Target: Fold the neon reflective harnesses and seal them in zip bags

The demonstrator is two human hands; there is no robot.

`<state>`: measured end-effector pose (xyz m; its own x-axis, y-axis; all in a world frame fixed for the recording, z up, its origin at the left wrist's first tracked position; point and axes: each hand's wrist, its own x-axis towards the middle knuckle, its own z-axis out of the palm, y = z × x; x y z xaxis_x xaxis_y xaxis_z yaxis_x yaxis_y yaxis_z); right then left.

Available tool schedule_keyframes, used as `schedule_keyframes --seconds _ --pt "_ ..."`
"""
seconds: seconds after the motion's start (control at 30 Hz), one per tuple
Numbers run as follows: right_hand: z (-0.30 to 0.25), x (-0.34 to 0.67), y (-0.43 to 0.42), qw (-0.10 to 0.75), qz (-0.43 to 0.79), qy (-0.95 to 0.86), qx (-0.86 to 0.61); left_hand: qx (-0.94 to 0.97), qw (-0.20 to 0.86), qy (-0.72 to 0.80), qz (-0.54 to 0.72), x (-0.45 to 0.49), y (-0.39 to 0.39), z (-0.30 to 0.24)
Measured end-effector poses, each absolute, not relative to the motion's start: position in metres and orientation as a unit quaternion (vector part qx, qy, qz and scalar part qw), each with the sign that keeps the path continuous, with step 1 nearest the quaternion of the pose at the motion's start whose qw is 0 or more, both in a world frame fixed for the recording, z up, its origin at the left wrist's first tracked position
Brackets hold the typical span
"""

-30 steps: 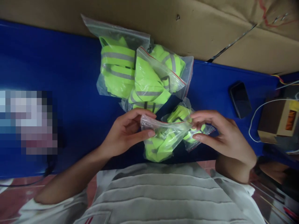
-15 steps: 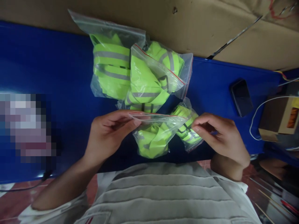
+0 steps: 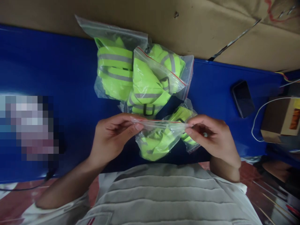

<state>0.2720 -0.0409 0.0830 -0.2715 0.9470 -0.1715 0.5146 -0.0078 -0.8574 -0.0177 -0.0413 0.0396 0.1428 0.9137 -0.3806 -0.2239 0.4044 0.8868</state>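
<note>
A clear zip-lock bag (image 3: 154, 145) with a red line along its top edge hangs between my hands, close to my body. Inside it lies a bundled neon-yellow strap or fabric with grey bands. My left hand (image 3: 114, 134) pinches the bag's left top corner between thumb and fingers. At the right top corner, my right hand (image 3: 208, 134) is pinched on the same edge. Partly hidden behind the right fingers is a smaller bag (image 3: 182, 114) of neon-yellow material on the table.
Several filled clear bags (image 3: 114, 68) lie beyond my hands on the blue table (image 3: 58, 68). A black phone (image 3: 243, 99) is at the right, near an open cardboard box (image 3: 274, 117) and a white cable. Brown cardboard (image 3: 164, 18) lines the far edge. A blurred patch covers something at left.
My right hand has moved left and closed on the bag's right top corner. The bag's top edge is now held at both ends and sits slightly lower.
</note>
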Motion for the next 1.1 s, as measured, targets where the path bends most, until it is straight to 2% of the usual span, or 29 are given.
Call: schedule_keyframes --seconds 0.23,0.83,1.1 --pt "0.081 0.268 -0.041 0.264 0.436 -0.664 -0.547 0.365 0.636 0.524 0.434 -0.017 -0.045 0.034" --pt "0.084 0.257 -0.041 0.269 0.387 -0.714 -0.517 0.374 0.672 0.469 0.435 -0.006 -0.046 0.043" --pt "0.085 0.254 -0.038 0.266 0.409 -0.730 -0.479 0.384 0.666 0.459 0.446 -0.002 -0.044 0.047"
